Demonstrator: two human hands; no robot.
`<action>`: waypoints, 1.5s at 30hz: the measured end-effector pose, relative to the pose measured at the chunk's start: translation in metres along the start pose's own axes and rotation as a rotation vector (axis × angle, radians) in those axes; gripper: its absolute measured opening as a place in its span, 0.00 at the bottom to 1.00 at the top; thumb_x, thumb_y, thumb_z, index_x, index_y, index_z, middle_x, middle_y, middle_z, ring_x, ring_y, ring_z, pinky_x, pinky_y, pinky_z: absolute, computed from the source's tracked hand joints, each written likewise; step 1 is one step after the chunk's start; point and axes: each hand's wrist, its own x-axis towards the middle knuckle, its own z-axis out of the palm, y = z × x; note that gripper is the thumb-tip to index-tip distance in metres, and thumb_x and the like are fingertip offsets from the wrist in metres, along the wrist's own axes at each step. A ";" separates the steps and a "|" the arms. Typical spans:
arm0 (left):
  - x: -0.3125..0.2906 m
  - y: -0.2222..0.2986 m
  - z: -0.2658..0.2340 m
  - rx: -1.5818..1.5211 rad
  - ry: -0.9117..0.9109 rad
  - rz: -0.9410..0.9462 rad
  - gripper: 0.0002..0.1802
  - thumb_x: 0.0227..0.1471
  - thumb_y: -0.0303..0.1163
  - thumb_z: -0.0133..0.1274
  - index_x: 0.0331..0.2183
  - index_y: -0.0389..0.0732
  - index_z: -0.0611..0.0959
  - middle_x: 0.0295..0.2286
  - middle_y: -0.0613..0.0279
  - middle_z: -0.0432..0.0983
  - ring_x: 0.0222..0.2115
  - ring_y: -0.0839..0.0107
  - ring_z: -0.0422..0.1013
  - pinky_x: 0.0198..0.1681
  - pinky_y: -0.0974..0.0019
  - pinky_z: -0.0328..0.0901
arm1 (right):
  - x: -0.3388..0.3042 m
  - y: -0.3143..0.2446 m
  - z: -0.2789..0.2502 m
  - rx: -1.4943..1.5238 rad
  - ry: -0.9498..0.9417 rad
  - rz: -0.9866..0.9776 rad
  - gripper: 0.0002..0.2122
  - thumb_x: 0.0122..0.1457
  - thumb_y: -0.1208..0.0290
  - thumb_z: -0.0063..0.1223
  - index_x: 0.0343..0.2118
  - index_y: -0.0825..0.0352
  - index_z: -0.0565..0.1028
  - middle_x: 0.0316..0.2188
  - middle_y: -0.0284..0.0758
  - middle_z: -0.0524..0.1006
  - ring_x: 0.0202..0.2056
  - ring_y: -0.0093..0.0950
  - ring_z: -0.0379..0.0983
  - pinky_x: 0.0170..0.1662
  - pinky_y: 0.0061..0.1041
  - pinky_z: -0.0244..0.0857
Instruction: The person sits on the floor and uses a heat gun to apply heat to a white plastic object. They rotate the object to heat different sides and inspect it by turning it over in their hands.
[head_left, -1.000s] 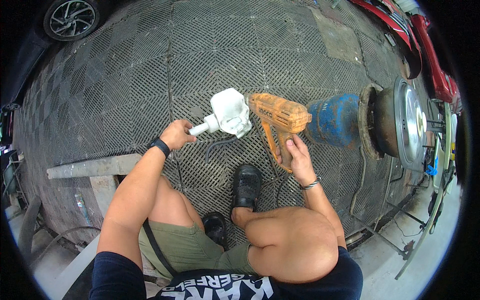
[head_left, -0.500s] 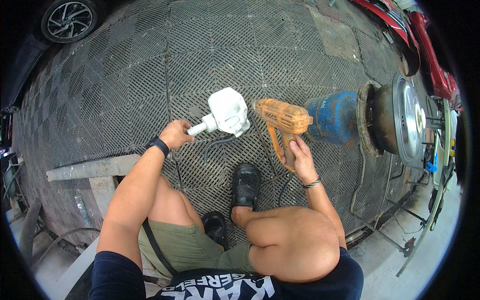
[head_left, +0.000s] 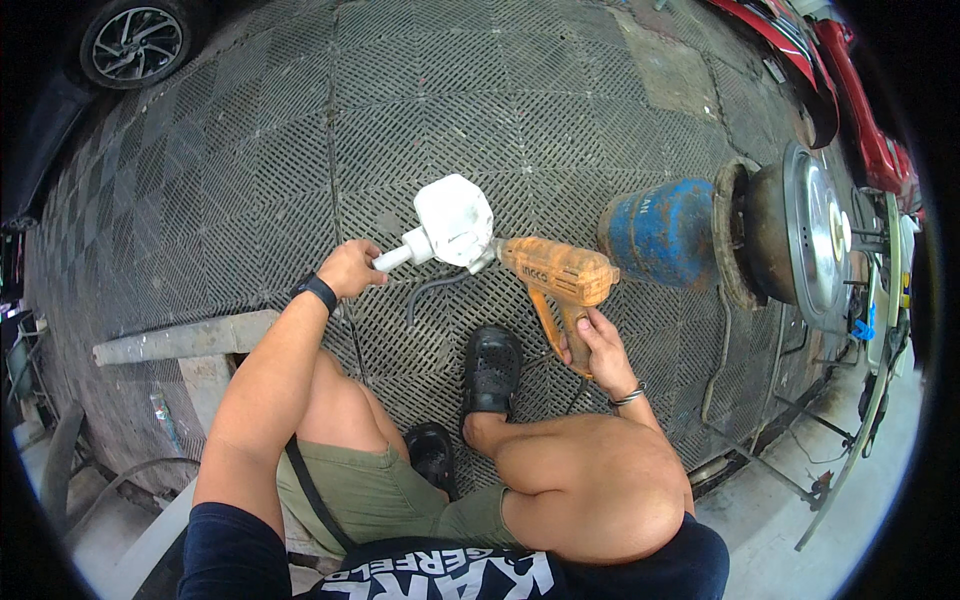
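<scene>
With my left hand (head_left: 350,268) I grip the narrow neck of a white plastic tank (head_left: 455,217), shaped like a small bottle or reservoir. Its blocky body points away to the right, and a black rubber hose (head_left: 432,290) hangs from its lower side. My right hand (head_left: 601,350) is wrapped round the handle of an orange, worn heat gun (head_left: 562,268). The gun's nozzle faces left, close against the lower right edge of the white tank. From this view I cannot tell whether the two touch.
A rusty blue gas cylinder (head_left: 660,233) stands right of the gun, beside a dark pot with a shiny lid (head_left: 822,235). Red car panels (head_left: 870,120) lie far right. A car wheel (head_left: 135,45) is at top left. Black grid mats (head_left: 420,120) cover the floor; a wooden bench (head_left: 190,337) is at left.
My right hand has brought the heat gun nearer to me and slightly left, so its nozzle moved from the tank's upper right side to its lower right edge. My left hand stays put.
</scene>
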 end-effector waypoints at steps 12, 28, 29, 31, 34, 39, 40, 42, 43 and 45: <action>-0.001 0.003 -0.002 0.018 -0.012 -0.018 0.31 0.44 0.31 0.71 0.49 0.29 0.80 0.38 0.47 0.83 0.38 0.60 0.79 0.45 0.60 0.72 | -0.010 -0.012 0.006 -0.016 -0.015 0.032 0.23 0.71 0.56 0.45 0.59 0.70 0.67 0.31 0.35 0.76 0.26 0.22 0.71 0.31 0.23 0.70; 0.003 0.001 -0.001 0.002 -0.053 -0.041 0.31 0.45 0.30 0.71 0.49 0.28 0.79 0.39 0.45 0.83 0.39 0.60 0.79 0.46 0.60 0.72 | 0.019 -0.021 -0.006 -0.022 0.036 -0.085 0.25 0.71 0.57 0.44 0.61 0.72 0.63 0.29 0.35 0.75 0.25 0.23 0.72 0.31 0.23 0.69; 0.003 0.001 -0.002 0.001 -0.053 -0.041 0.31 0.45 0.30 0.71 0.49 0.28 0.79 0.39 0.45 0.83 0.39 0.60 0.79 0.46 0.60 0.72 | 0.017 -0.021 -0.005 -0.035 0.028 -0.081 0.24 0.71 0.57 0.44 0.61 0.72 0.64 0.29 0.35 0.76 0.25 0.23 0.72 0.31 0.22 0.69; 0.001 0.000 -0.003 -0.002 -0.050 -0.041 0.31 0.45 0.30 0.71 0.49 0.28 0.79 0.39 0.45 0.83 0.39 0.60 0.79 0.45 0.60 0.72 | 0.013 -0.019 -0.002 -0.028 0.023 -0.056 0.23 0.71 0.57 0.44 0.60 0.71 0.65 0.30 0.35 0.76 0.25 0.22 0.71 0.31 0.22 0.68; 0.002 -0.001 -0.003 -0.003 -0.047 -0.036 0.31 0.45 0.29 0.71 0.49 0.28 0.79 0.39 0.45 0.83 0.39 0.61 0.79 0.45 0.61 0.72 | 0.004 -0.015 0.001 0.008 0.017 -0.005 0.23 0.71 0.56 0.45 0.59 0.72 0.66 0.30 0.35 0.76 0.25 0.22 0.71 0.31 0.22 0.69; 0.006 -0.004 0.000 -0.011 -0.061 -0.024 0.30 0.45 0.29 0.70 0.49 0.27 0.79 0.38 0.44 0.83 0.39 0.61 0.79 0.45 0.61 0.72 | -0.002 -0.012 0.008 0.031 -0.040 0.016 0.23 0.71 0.56 0.45 0.57 0.72 0.67 0.31 0.35 0.76 0.26 0.22 0.72 0.31 0.22 0.70; 0.006 -0.005 0.000 -0.008 -0.057 -0.019 0.30 0.45 0.29 0.70 0.48 0.27 0.79 0.38 0.44 0.83 0.39 0.61 0.79 0.45 0.60 0.72 | -0.002 -0.013 0.011 0.045 -0.048 0.013 0.23 0.71 0.56 0.45 0.57 0.72 0.67 0.31 0.35 0.76 0.26 0.22 0.72 0.31 0.22 0.70; 0.006 -0.004 0.000 -0.003 -0.049 -0.006 0.29 0.45 0.29 0.71 0.48 0.28 0.79 0.38 0.44 0.83 0.39 0.60 0.79 0.45 0.60 0.72 | -0.001 -0.011 0.010 0.047 -0.078 0.011 0.24 0.71 0.56 0.45 0.59 0.72 0.65 0.30 0.36 0.76 0.26 0.23 0.73 0.31 0.23 0.70; 0.005 -0.004 0.000 0.004 -0.046 -0.009 0.30 0.45 0.29 0.71 0.48 0.28 0.80 0.38 0.44 0.83 0.39 0.60 0.79 0.45 0.60 0.72 | -0.001 -0.010 0.010 0.047 -0.093 0.010 0.25 0.71 0.56 0.45 0.60 0.72 0.64 0.30 0.37 0.77 0.26 0.24 0.73 0.31 0.24 0.70; 0.004 -0.003 0.000 0.014 -0.039 -0.016 0.30 0.44 0.29 0.71 0.48 0.28 0.80 0.38 0.44 0.83 0.39 0.60 0.79 0.45 0.60 0.72 | -0.001 -0.012 0.009 0.025 -0.087 0.016 0.25 0.71 0.56 0.45 0.60 0.72 0.64 0.30 0.37 0.77 0.25 0.24 0.73 0.31 0.24 0.70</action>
